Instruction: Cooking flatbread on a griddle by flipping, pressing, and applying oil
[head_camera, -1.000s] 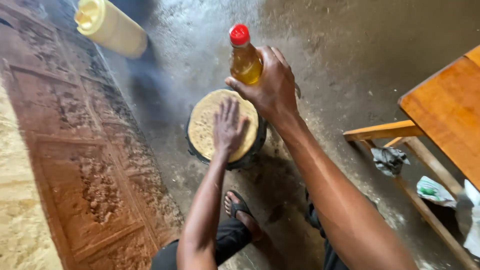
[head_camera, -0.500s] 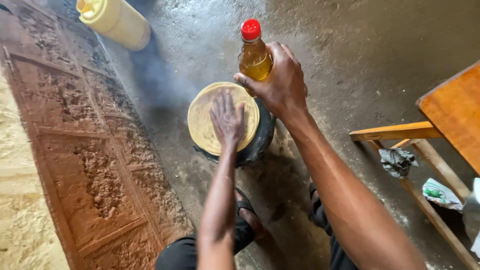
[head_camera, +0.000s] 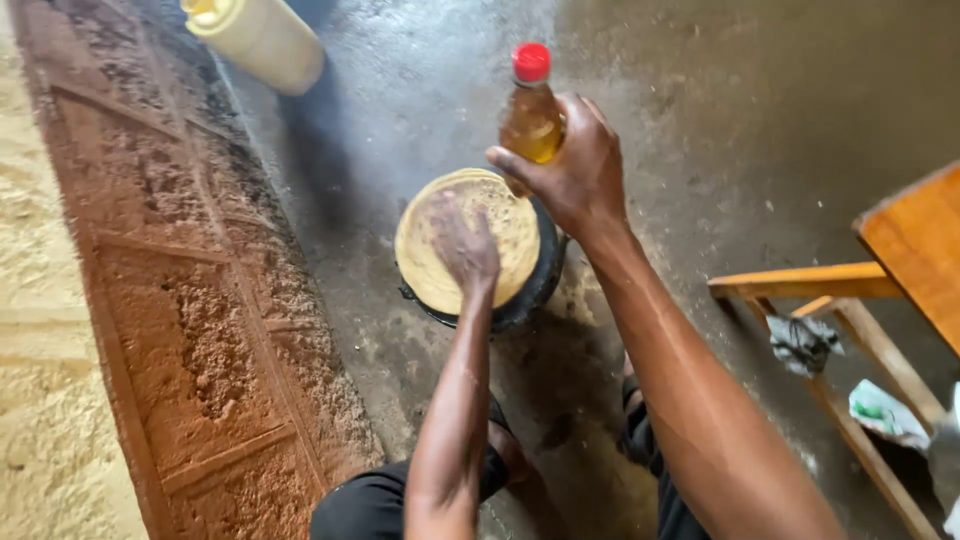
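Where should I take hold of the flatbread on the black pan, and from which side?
Probably at the near left edge of the flatbread, where it laps over the black pan's rim and is bare. The left hand presses flat on its middle, and the right hand holds the oil bottle over the far right side, so that side is crowded.

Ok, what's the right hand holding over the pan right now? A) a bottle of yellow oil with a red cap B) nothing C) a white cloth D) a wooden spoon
A: the right hand grips a red-capped bottle of yellow oil above the pan, while the left hand presses the flatbread.
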